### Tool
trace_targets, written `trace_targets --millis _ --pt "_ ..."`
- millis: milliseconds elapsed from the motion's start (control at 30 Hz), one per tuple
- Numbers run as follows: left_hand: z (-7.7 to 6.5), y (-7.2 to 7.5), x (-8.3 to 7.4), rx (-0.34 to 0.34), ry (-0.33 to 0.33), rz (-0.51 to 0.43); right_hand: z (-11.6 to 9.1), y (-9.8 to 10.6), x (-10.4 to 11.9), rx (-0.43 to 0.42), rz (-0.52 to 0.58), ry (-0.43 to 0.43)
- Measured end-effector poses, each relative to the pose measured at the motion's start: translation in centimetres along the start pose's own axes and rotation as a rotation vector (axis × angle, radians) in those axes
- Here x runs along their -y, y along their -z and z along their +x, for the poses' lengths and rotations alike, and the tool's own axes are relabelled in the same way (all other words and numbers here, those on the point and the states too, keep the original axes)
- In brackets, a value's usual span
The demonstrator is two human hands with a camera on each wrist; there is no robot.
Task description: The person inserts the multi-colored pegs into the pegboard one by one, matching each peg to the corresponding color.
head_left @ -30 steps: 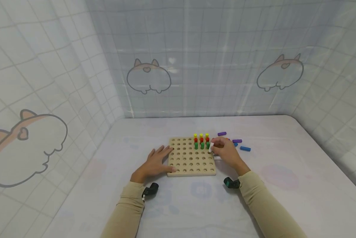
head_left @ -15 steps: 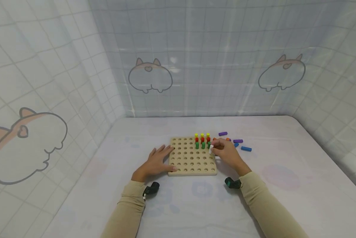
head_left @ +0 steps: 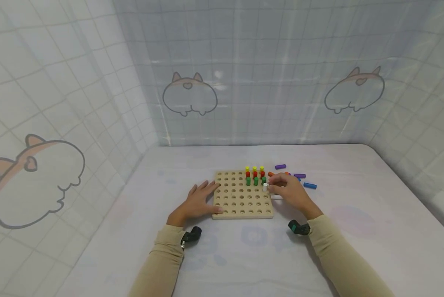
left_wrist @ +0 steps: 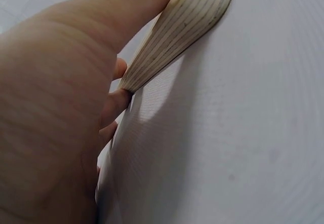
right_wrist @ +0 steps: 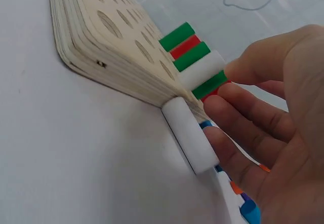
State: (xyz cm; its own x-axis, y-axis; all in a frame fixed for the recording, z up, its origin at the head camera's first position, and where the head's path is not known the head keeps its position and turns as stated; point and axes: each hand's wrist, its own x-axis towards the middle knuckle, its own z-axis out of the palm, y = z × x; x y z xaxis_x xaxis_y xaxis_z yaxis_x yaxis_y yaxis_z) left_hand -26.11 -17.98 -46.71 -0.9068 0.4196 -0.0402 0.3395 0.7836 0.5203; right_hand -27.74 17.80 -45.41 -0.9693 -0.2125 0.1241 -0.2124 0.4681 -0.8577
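Observation:
My left hand (head_left: 197, 202) rests spread on the left edge of a wooden peg board (head_left: 240, 204), its thumb on the near corner. In the right wrist view, a white peg (right_wrist: 202, 69) stands upright in a hole by the board's right edge, in front of the green pegs (head_left: 256, 181). Beside that peg is my right hand (head_left: 290, 192), thumb and fingers slightly apart and holding nothing. Whether the thumb still brushes the peg's top, I cannot tell. Behind the green pegs stand red pegs (head_left: 255, 174), then yellow pegs (head_left: 254, 168). Another white peg (right_wrist: 190, 135) lies against the board's right side.
Loose pegs lie right of the board: a blue peg (head_left: 310, 186), purple pegs (head_left: 299, 176), and orange pegs (head_left: 271, 174) partly behind my right hand. Another purple peg (head_left: 280, 166) lies farther back. A patterned curtain (head_left: 266, 103) borders the white table (head_left: 244, 264).
The white peg went down from my right fingers into a hole and stands there. My right fingers have let go and shifted slightly right. The left hand stays on the board.

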Motion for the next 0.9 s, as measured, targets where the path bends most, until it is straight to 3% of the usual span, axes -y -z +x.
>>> trace_targets --millis 300,633,900 --pt "0.0 0.3 -0.1 0.007 0.001 -0.002 -0.1 1.1 -1.1 0.033 0.009 -0.033" --pt "0.2 0.4 -0.1 0.015 0.002 0.019 -0.8 2.2 -1.8 0.031 -0.112 0.013" --pt "0.1 0.3 -0.3 0.009 0.015 0.003 -0.9 1.9 -2.1 0.116 -0.176 0.069"
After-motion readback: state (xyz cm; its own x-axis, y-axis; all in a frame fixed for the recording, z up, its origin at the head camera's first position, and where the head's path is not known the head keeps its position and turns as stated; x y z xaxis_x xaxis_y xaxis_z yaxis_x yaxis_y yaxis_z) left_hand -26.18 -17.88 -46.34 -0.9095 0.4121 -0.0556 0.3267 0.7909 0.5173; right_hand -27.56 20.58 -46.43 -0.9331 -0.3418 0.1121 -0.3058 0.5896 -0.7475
